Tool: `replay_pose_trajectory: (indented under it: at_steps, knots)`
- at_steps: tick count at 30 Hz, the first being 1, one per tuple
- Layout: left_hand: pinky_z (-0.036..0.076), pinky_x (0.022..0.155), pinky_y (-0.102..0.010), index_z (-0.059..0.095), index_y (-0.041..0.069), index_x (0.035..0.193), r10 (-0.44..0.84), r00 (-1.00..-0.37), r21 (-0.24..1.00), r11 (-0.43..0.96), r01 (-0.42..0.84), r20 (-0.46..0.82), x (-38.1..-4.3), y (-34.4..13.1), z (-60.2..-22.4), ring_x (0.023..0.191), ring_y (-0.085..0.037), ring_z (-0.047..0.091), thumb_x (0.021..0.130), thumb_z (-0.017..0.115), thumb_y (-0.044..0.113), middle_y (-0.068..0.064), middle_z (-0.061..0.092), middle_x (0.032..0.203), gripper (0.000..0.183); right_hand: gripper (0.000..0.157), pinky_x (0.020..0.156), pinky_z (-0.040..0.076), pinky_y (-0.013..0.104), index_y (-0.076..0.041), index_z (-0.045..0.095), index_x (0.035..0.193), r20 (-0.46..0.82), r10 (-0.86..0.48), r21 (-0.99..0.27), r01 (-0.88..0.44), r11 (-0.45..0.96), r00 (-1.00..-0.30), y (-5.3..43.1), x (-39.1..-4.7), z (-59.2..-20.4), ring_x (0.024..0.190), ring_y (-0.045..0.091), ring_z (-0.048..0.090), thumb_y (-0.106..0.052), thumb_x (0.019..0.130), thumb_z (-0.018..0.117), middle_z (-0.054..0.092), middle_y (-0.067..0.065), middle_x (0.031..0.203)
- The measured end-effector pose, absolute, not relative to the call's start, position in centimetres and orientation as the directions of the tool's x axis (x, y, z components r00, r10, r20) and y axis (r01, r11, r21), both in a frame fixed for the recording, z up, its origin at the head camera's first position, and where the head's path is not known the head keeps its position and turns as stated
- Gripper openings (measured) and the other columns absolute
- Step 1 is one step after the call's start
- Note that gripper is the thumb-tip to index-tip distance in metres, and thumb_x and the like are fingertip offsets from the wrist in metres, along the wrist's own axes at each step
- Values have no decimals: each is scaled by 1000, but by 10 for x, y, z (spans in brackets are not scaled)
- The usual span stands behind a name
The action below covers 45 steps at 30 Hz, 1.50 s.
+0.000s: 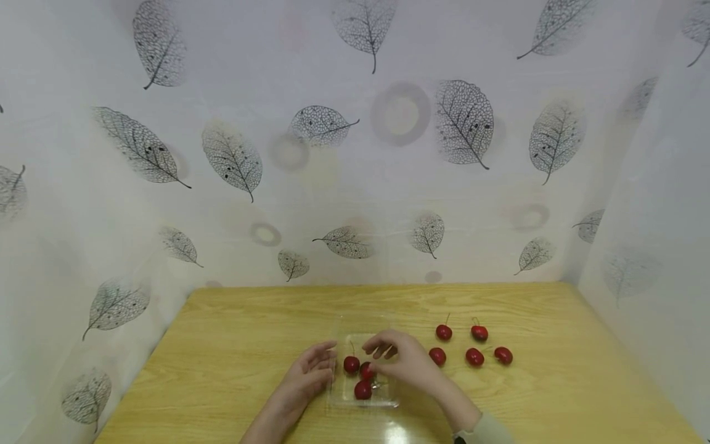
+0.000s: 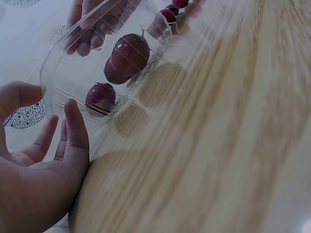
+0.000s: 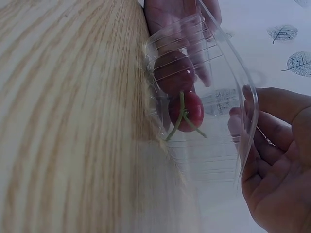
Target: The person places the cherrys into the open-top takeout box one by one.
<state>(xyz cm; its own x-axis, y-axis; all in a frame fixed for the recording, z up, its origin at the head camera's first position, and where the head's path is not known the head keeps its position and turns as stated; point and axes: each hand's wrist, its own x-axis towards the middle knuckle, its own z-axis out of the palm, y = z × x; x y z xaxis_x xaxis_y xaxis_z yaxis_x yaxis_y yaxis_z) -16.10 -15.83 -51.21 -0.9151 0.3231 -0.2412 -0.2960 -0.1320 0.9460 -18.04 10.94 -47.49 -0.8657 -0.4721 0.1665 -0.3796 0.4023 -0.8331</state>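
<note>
While three cherries (image 1: pixel 351 364) lay inside the clear tray (image 1: pixel 355 404), we noted left hand (image 1: pixel 302 379) relaxed at its left wall, right hand (image 1: pixel 407 361) likewise over its right side; five cherries (image 1: pixel 474 357) farther right.

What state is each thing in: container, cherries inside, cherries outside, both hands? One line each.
Clear container: upright, open-topped, holding three cherries
Inside cherries: whole, clustered together
Outside cherries: whole, loose on the table
Left hand: relaxed, at the container's left side
Right hand: loosely bent over the container, no cherry visibly held
</note>
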Motion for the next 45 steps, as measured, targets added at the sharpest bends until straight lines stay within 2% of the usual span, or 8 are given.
replay_pose_trajectory:
  at_steps: [8, 16, 25, 33, 45]
  knots:
    - [54, 98, -24, 39, -3, 159, 296, -918, 949, -91, -302, -263, -159, -157, -512, 117, -12, 60, 95, 65, 4, -14, 57, 144, 69, 27, 86, 58, 23, -6, 75, 116, 165, -477, -853, -367, 370, -863, 110, -180, -475, 96, 27, 72, -11, 90, 81, 77, 11, 113]
    - [56, 91, -23, 39, -4, 158, 282, -926, 949, -116, -294, -252, -158, -155, -511, 112, -12, 60, 96, 64, 3, -10, 61, 135, 67, 27, 87, 59, 25, -6, 75, 116, 166, -469, -851, -367, 376, -867, 110, -179, -473, 96, 24, 72, -11, 90, 81, 77, 10, 112]
    - [54, 97, -27, 38, -1, 160, 290, -920, 943, -123, -311, -265, -157, -155, -509, 117, -13, 62, 98, 67, 7, -20, 54, 148, 69, 27, 85, 58, 24, -4, 74, 118, 166, -462, -855, -361, 372, -871, 110, -179, -472, 92, 7, 68, -10, 92, 79, 77, 10, 108]
    - [56, 91, -23, 35, 1, 162, 319, -911, 931, -163, -326, -263, -158, -157, -512, 114, -10, 60, 100, 65, 7, -9, 56, 141, 69, 29, 84, 57, 22, 1, 73, 120, 154, -470, -882, -335, 331, -869, 113, -179, -470, 92, 5, 67, -10, 94, 76, 76, 17, 110]
    - [56, 92, -22, 35, 2, 162, 333, -907, 930, -172, -325, -256, -159, -158, -514, 117, -10, 59, 101, 64, 7, -8, 56, 141, 68, 32, 87, 58, 22, 4, 70, 125, 184, -462, -914, -324, 244, -868, 122, -182, -474, 96, 4, 67, -12, 97, 73, 73, 24, 115]
